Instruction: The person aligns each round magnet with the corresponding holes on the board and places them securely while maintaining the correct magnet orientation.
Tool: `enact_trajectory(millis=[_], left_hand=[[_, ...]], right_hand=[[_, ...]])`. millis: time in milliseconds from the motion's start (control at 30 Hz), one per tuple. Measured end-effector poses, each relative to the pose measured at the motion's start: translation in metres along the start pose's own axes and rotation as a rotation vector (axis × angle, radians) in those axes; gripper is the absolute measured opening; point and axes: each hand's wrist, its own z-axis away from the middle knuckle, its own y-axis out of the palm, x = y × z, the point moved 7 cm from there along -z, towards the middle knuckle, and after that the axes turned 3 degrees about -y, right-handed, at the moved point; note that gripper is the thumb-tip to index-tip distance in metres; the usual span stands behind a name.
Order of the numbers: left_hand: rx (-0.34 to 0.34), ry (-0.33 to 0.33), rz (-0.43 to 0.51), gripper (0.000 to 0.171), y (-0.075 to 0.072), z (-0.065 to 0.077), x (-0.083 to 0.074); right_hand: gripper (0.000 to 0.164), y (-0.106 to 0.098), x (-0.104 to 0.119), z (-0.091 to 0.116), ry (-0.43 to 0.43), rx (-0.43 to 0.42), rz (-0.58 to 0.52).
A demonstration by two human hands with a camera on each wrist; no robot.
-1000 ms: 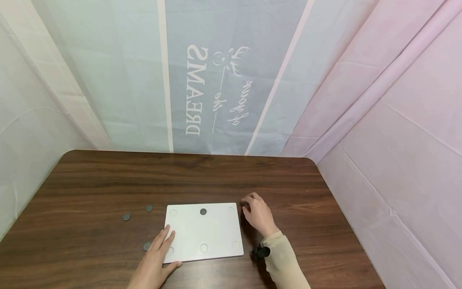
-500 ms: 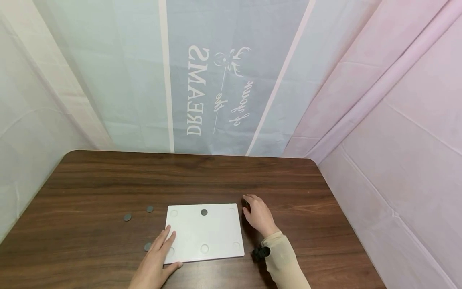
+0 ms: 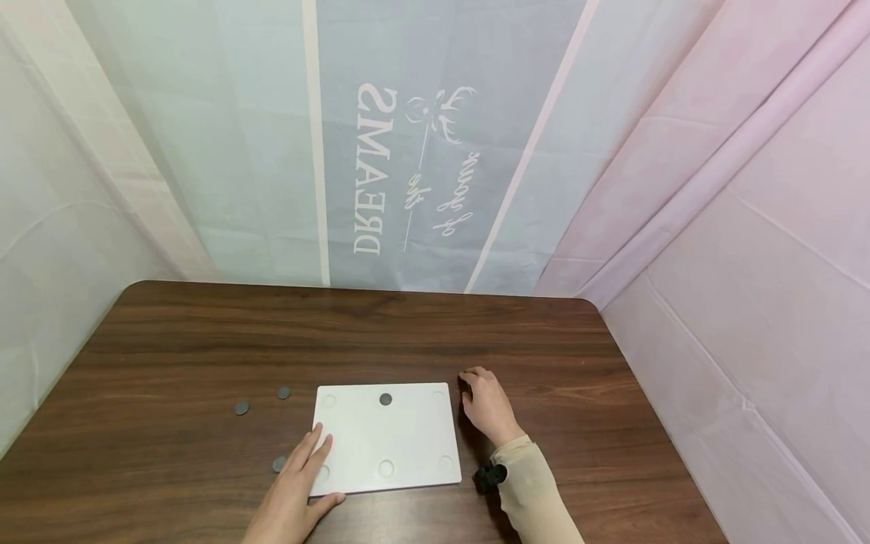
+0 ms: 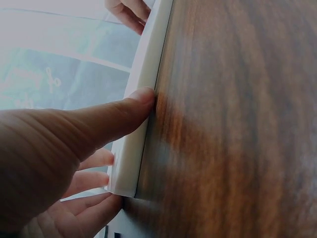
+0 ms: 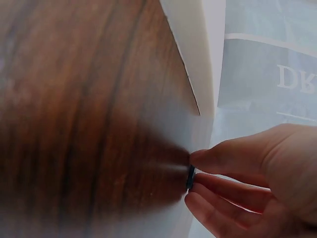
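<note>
A white board (image 3: 401, 438) is laid flat in the lower middle of the head frame, with six shallow round recesses marked in two rows. The upper middle recess is filled by a grey disc (image 3: 386, 399); the lower left one is partly covered by fingers. A dark disc (image 5: 190, 177) is pinched on edge between the thumb and fingertips of the right hand (image 3: 488, 404), just beyond the board's upper right corner; whether the worktop (image 3: 408, 332) is touched by it cannot be told. The board's left edge is overlaid by the left hand (image 3: 292, 483), whose fingers are spread and nearly straight, with the thumb set against the near edge; nothing is grasped in it.

Three loose discs are seen on the worktop to the left of the board: an upper disc (image 3: 283, 393) near the board's upper left corner, an outer disc (image 3: 242, 408) farther left, and a lower disc (image 3: 279, 464) just beside the left hand. The right forearm is covered by a beige sleeve (image 3: 540, 491), and a small black device (image 3: 489, 477) is seen at its cuff. The top of the frame is filled by a pale blue-grey cloth (image 3: 435, 45), on which mirrored white lettering is printed; the sides are closed off by pale hangings (image 3: 761, 227).
</note>
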Motion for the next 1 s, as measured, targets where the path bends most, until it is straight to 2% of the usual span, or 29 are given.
enact_trajectory(millis=[267, 567, 833, 1000], left_hand=[[-0.006, 0.004, 0.006, 0.075, -0.0001, 0.0001, 0.0002], [-0.022, 0.014, 0.001, 0.075, -0.0006, 0.0005, -0.0006], [-0.022, 0.016, 0.0, 0.075, -0.0007, 0.0007, -0.0006], [-0.017, 0.017, 0.0, 0.075, -0.0003, 0.0018, -0.0002]], right_hand=[[0.021, -0.0022, -0.0031, -0.0001, 0.016, -0.05, -0.048], [0.015, -0.0015, -0.0056, 0.0005, 0.033, -0.047, -0.107], [0.009, -0.0033, -0.0073, 0.0004, 0.04, -0.069, -0.093], [0.011, -0.0032, -0.0081, 0.0005, 0.058, -0.07, -0.084]])
